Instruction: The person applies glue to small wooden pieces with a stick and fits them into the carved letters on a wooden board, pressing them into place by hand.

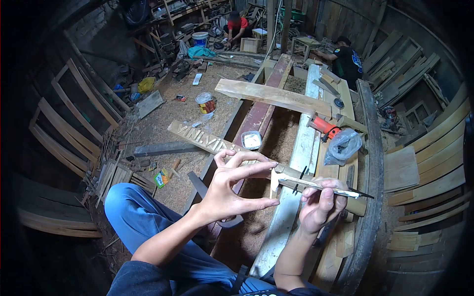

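Note:
My left hand pinches a small pale wooden piece between its thumb and index finger. Held in my right hand is a thin stick smeared with white paste, its near end against the wooden piece. A dark pointed tip sticks out past the fingers on the right. Behind my left hand lies a long wooden board with raised wooden letters, partly hidden by that hand. An open tub of white paste sits just beyond the fingers.
A plank lies across the bench beams. To the right are an orange power tool and a plastic bag. A tin can stands on the sawdust floor. Two people crouch at the back.

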The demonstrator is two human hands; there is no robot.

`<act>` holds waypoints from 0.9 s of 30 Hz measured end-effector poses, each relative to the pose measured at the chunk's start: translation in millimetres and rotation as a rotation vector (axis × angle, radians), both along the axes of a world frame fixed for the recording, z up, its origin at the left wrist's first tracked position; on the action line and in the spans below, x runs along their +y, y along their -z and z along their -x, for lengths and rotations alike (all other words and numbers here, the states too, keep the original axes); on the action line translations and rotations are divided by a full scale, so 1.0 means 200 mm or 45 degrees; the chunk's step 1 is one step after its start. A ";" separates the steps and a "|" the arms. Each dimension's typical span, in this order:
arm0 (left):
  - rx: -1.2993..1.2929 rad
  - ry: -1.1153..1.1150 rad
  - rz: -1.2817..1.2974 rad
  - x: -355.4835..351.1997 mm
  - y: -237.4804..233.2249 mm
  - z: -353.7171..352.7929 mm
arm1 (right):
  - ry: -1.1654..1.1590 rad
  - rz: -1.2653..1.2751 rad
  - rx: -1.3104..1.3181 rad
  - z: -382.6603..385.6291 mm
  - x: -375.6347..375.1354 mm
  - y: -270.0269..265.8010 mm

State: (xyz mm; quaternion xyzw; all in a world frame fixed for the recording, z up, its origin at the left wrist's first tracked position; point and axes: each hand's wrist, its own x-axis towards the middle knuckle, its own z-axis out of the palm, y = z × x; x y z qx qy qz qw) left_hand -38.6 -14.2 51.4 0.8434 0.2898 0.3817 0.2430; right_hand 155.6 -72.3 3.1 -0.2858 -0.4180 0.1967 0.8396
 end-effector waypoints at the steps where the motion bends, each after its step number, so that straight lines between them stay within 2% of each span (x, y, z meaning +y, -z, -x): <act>1: -0.015 0.018 0.040 0.00 0.00 0.00 | -0.006 0.018 0.011 -0.01 0.00 0.00; 7: -0.084 0.018 0.098 0.01 0.02 0.00 | -0.051 -0.092 -0.011 -0.02 0.01 0.00; 15: -0.095 0.019 0.063 0.00 0.01 0.01 | -0.055 -0.008 0.055 -0.01 0.01 0.00; 21: -0.053 0.009 0.062 0.00 -0.01 0.01 | -0.089 -0.106 0.004 -0.01 0.00 -0.02; 27: -0.084 -0.027 0.047 0.00 0.02 0.01 | -0.012 0.001 0.058 0.02 0.00 -0.02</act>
